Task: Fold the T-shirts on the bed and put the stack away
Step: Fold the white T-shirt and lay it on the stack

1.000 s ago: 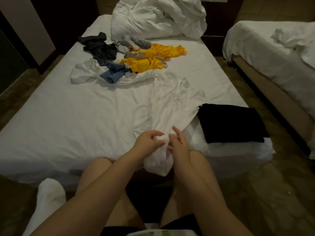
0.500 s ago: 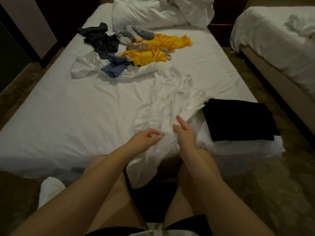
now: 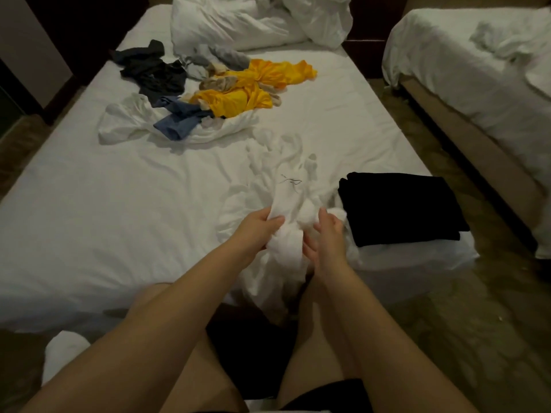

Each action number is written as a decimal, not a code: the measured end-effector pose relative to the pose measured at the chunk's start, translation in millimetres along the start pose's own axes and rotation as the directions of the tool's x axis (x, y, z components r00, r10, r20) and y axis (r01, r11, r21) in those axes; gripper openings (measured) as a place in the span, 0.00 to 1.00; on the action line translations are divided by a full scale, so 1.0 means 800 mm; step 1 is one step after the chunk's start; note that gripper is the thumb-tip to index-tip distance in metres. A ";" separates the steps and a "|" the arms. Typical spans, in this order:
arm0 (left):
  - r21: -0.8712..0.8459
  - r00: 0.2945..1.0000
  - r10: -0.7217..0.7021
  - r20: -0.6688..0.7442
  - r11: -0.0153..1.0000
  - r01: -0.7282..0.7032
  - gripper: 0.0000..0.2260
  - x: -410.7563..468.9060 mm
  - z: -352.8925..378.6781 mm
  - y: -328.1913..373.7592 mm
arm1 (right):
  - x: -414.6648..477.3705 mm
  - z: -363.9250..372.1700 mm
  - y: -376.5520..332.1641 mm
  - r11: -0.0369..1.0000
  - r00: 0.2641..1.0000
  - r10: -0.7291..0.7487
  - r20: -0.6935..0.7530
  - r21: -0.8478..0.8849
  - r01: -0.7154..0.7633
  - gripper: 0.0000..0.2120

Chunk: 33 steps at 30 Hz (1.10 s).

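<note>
Your left hand (image 3: 258, 226) is clamped on a bunch of the white shirt (image 3: 286, 201), thumb on top and fingers curled under the cloth. Your right hand (image 3: 323, 236) sits just beside it, fingers spread and loosely hooked into the same bunched fabric; you cannot tell whether it truly grips or only rests against it. The shirt is crumpled, not flat: its upper part lies on the bed (image 3: 119, 204) with a small dark mark showing, and its lower part hangs over the near edge between your knees.

Touching the shirt on its right is the black stack (image 3: 401, 207), folded, at the bed's near right corner.

Well apart, toward the far end, lies the unfolded pile: a yellow shirt (image 3: 253, 87), a blue one (image 3: 179, 120) on top of another white one (image 3: 125, 120), and a dark one (image 3: 152, 73) to the left. Behind them is a rumpled duvet (image 3: 253, 19). A second bed (image 3: 477, 70) stands off to your right across the floor.
</note>
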State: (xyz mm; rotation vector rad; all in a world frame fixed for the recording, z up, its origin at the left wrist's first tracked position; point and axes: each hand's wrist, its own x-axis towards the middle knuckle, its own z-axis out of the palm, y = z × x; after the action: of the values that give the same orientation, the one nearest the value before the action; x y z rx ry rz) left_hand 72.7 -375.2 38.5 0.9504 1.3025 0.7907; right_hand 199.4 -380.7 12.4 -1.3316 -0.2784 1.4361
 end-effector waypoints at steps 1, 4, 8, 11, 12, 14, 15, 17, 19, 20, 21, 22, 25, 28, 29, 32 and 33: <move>0.008 0.999 0.010 0.045 1.000 -0.010 0.09 -0.007 -0.004 -0.001 | 0.011 0.000 -0.001 0.996 0.996 0.085 0.005 0.026 -0.085 0.26; 0.050 0.988 -0.007 0.152 0.999 0.000 0.06 -0.023 -0.014 -0.005 | 0.027 0.004 -0.006 0.962 0.955 0.247 0.161 0.075 -0.261 0.28; 0.257 0.944 -0.113 0.309 0.966 0.031 0.05 -0.039 -0.032 0.007 | 0.015 0.019 -0.024 0.978 0.950 0.181 0.253 0.057 -0.201 0.16; 0.356 0.969 -0.102 0.224 0.934 0.016 0.10 -0.041 -0.042 0.037 | 0.001 0.026 -0.044 0.995 0.923 -0.079 0.377 0.081 0.052 0.21; 0.339 0.986 -0.071 0.149 0.940 0.017 0.11 -0.039 -0.044 0.050 | -0.010 0.027 -0.056 0.989 0.883 -0.144 0.447 0.050 0.136 0.24; 0.280 1.000 -0.003 0.016 0.960 -0.002 0.14 -0.038 -0.044 0.079 | -0.040 0.032 -0.083 0.959 0.817 -0.197 0.542 -0.067 0.276 0.32; 0.238 1.000 0.030 -0.008 0.971 -0.027 0.16 -0.037 -0.043 0.092 | -0.051 0.033 -0.095 0.934 0.796 -0.210 0.567 -0.125 0.335 0.33; 0.108 0.995 0.092 0.031 0.990 -0.095 0.19 -0.041 -0.034 0.117 | -0.074 0.035 -0.113 0.876 0.741 -0.220 0.635 -0.205 0.436 0.26; -0.051 0.983 0.151 0.102 0.988 -0.146 0.20 -0.046 -0.022 0.138 | -0.093 0.034 -0.126 0.830 0.672 -0.219 0.707 -0.228 0.509 0.16; -0.126 0.979 0.166 0.123 0.981 -0.150 0.18 -0.051 -0.017 0.146 | -0.102 0.033 -0.131 0.809 0.644 -0.229 0.730 -0.225 0.543 0.12; -0.182 0.972 0.186 0.143 0.970 -0.159 0.15 -0.056 -0.013 0.152 | -0.111 0.033 -0.136 0.794 0.629 -0.246 0.737 -0.219 0.567 0.08; -0.228 0.962 0.215 0.170 0.958 -0.174 0.11 -0.060 -0.010 0.156 | -0.118 0.033 -0.140 0.768 0.624 -0.290 0.726 -0.213 0.604 0.11; -0.301 0.922 0.327 0.206 0.918 -0.259 0.06 -0.075 -0.003 0.160 | -0.130 0.036 -0.145 0.652 0.616 -0.484 0.621 -0.214 0.728 0.33; -0.277 0.879 0.459 0.132 0.868 -0.412 0.08 -0.095 0.006 0.165 | -0.138 0.036 -0.153 0.640 0.667 -0.647 0.370 -0.212 0.738 0.18; -0.218 0.853 0.512 0.100 0.848 -0.484 0.08 -0.101 0.008 0.167 | -0.139 0.035 -0.158 0.668 0.692 -0.649 0.316 -0.197 0.718 0.12; 0.024 0.765 0.641 0.058 0.765 -0.643 0.09 -0.119 0.007 0.174 | -0.147 0.032 -0.175 0.830 0.766 -0.496 0.409 -0.033 0.556 0.15; 0.089 0.746 0.664 0.043 0.741 -0.665 0.08 -0.125 0.006 0.175 | -0.149 0.031 -0.180 0.861 0.766 -0.452 0.456 -0.002 0.509 0.20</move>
State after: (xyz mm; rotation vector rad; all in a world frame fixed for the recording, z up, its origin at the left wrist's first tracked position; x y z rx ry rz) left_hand 71.3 -406.9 208.1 1.5402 0.9841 1.2751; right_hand 227.9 -411.0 196.3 -0.9116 -0.9627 1.2651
